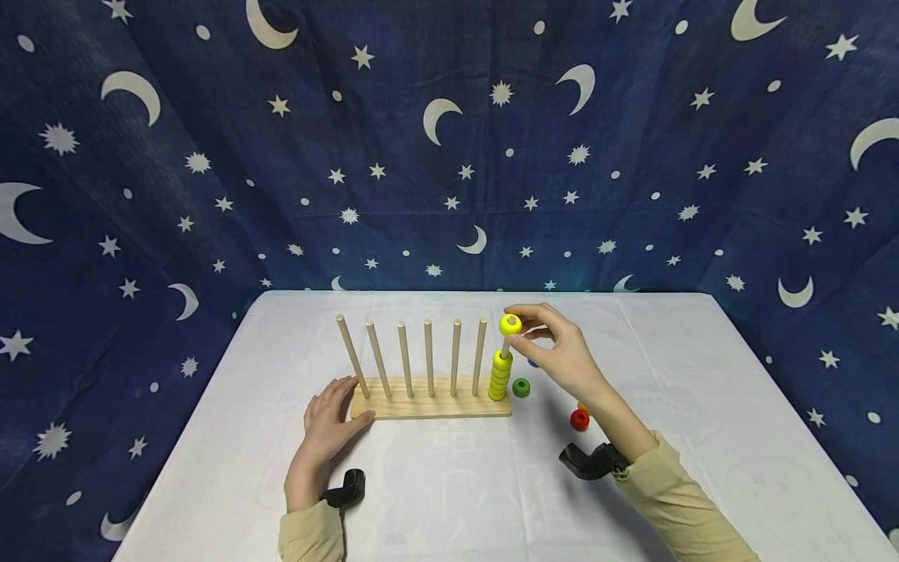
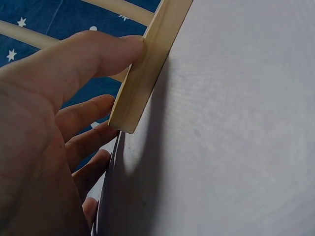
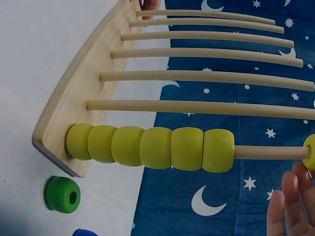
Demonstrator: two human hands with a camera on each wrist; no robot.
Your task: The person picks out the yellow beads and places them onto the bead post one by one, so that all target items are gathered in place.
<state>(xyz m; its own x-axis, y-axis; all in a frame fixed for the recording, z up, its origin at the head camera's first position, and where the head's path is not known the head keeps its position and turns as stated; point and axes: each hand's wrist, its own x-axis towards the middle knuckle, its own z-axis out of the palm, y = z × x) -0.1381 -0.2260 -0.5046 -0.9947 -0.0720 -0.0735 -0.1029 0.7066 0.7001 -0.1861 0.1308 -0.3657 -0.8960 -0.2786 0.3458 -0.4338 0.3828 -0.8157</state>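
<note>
A wooden peg stand (image 1: 430, 407) with a row of upright pegs stands on the table. Its rightmost peg carries a stack of yellow beads (image 1: 499, 378), seen side-on as a yellow stack (image 3: 155, 146) in the right wrist view. At the top of that peg, my right hand (image 1: 555, 355) pinches another yellow bead (image 1: 510, 324) between thumb and fingers; the peg tip shows in its hole. My left hand (image 1: 326, 417) holds the stand's left end, thumb (image 2: 120, 51) on the front edge and fingers around the end.
Right of the stand lies a green bead (image 1: 521, 387). A red bead (image 1: 579, 420) and an orange bead (image 1: 583, 407) lie farther right, below my right forearm. A blue bead (image 3: 84, 232) is partly cut off in the right wrist view. A star-and-moon cloth (image 1: 393, 140) hangs behind the table.
</note>
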